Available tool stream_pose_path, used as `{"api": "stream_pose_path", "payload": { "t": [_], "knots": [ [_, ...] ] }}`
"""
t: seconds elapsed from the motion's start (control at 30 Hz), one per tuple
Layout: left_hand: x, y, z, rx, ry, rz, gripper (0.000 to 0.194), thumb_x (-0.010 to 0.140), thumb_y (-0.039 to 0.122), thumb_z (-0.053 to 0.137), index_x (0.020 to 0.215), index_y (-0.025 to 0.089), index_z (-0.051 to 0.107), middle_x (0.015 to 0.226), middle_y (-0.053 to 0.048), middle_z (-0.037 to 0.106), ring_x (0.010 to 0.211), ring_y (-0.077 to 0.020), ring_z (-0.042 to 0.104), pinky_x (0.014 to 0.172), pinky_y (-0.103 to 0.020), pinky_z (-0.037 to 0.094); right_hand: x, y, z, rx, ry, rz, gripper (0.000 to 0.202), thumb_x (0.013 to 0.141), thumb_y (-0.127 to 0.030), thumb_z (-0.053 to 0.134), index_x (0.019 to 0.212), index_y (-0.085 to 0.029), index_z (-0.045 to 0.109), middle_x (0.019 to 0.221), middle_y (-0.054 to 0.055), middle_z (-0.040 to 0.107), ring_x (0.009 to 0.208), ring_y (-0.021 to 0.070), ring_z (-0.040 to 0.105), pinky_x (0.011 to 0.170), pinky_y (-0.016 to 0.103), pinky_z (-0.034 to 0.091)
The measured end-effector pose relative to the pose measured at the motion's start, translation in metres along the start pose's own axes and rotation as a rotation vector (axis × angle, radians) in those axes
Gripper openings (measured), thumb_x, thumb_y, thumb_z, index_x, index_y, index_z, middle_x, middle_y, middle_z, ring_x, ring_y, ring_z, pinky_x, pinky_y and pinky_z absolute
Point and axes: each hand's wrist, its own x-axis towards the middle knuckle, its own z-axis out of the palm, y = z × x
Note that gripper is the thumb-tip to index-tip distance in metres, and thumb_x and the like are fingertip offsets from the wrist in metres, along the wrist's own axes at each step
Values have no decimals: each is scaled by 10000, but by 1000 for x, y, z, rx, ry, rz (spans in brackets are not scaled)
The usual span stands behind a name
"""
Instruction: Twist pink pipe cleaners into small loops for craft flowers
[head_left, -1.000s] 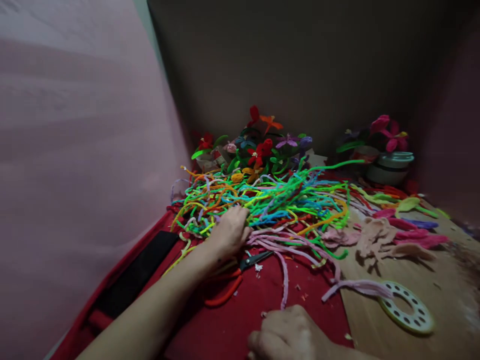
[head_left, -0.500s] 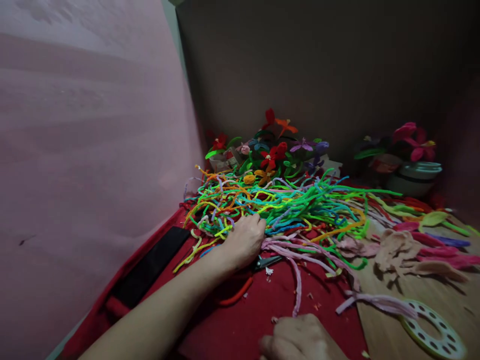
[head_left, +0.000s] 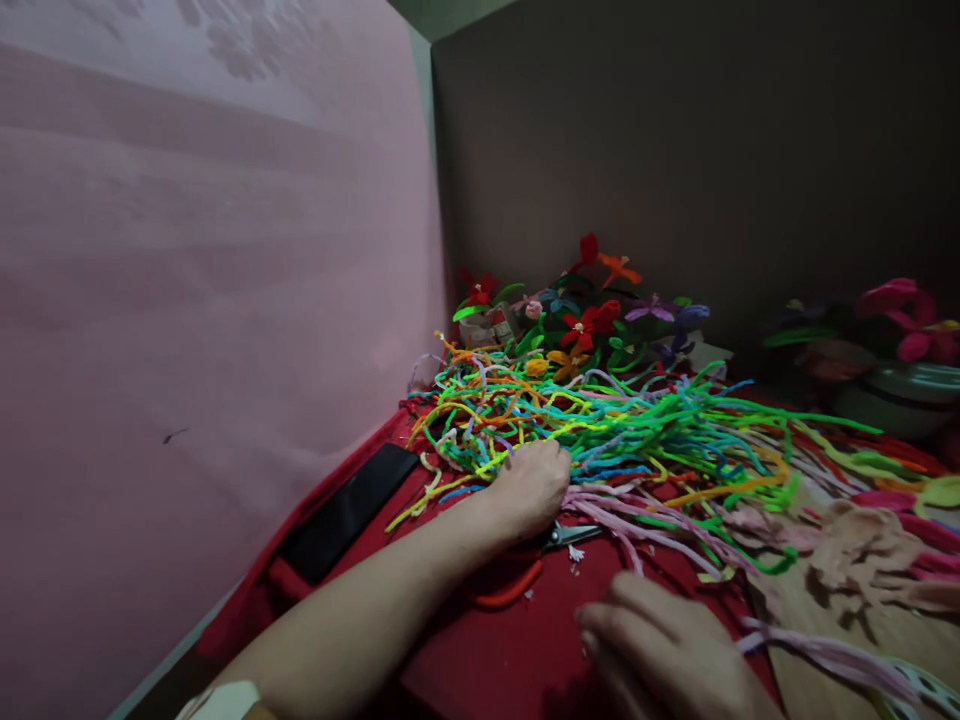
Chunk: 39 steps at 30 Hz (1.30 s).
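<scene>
My left hand (head_left: 534, 485) is closed at the near edge of a tangled heap of coloured fuzzy stems (head_left: 615, 420). Several pink fuzzy stems (head_left: 660, 530) come together at its fingers, which seem wrapped round their ends. Just below that hand lie scissors (head_left: 574, 537), part of them hidden under the wrist. My right hand (head_left: 667, 640) is nearer to me, its fingers curled and pointing left. One pink stem runs down behind its knuckles; whatever is between its fingertips is too small or hidden to make out.
A black phone-like slab (head_left: 352, 510) lies on the red cloth (head_left: 472, 665) at left. Fuzzy flowers (head_left: 585, 325) stand behind the heap. At right are a flowered pot (head_left: 900, 400), beige fuzzy pieces (head_left: 862, 550) and a pale ring with holes (head_left: 926, 690). Walls rise left and behind.
The view has swung left, so everything sits further right. My right hand has moved up closer to the pink stems, its fingers less tightly curled. My left hand stays at the heap.
</scene>
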Motion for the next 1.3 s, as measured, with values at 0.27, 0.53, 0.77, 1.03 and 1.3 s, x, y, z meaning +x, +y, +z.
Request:
{"api": "stream_pose_path", "payload": {
  "t": [0.27, 0.53, 0.77, 1.03, 1.3],
  "knots": [
    [-2, -3, 5, -131, 35, -24, 187, 849, 178, 339, 863, 122, 517, 836, -89, 545, 763, -180, 502, 702, -317, 444, 66, 58, 4, -122, 71, 358, 417, 788, -126, 391, 1187, -180, 500, 1193, 107, 506, 1111, 211, 472, 918, 373, 409],
    [-11, -25, -29, -123, 177, 5, 205, 853, 239, 379, 956, 139, 526, 974, -100, 521, 911, -188, 468, 818, -329, 415, 37, 72, 43, -199, -245, 380, 420, 810, -79, 354, 1209, -113, 478, 1115, 135, 537, 1017, 203, 481, 866, 326, 417],
    [-1, -87, -36, -55, 22, -113, 261, 816, 312, 455, 999, 154, 552, 953, -82, 551, 888, -189, 520, 794, -315, 415, 40, 58, 34, -346, -342, 321, 421, 799, -43, 372, 1192, -119, 502, 1032, 141, 551, 944, 216, 471, 828, 348, 416],
    [-1, -107, -19, -29, -60, -142, 173, 785, 227, 444, 839, 152, 590, 865, -78, 576, 808, -179, 545, 710, -281, 409, 38, 58, 36, -386, -380, 291, 422, 782, -42, 384, 1167, -126, 535, 1061, 142, 539, 955, 237, 449, 836, 371, 405],
    [-3, -101, -16, -103, -80, -117, 253, 719, 296, 521, 939, 178, 562, 884, -68, 599, 771, -183, 555, 644, -256, 395, 37, 60, 38, -410, -372, 271, 413, 799, -56, 378, 1177, -116, 533, 1118, 158, 540, 974, 245, 468, 830, 378, 418]
  ]
}}
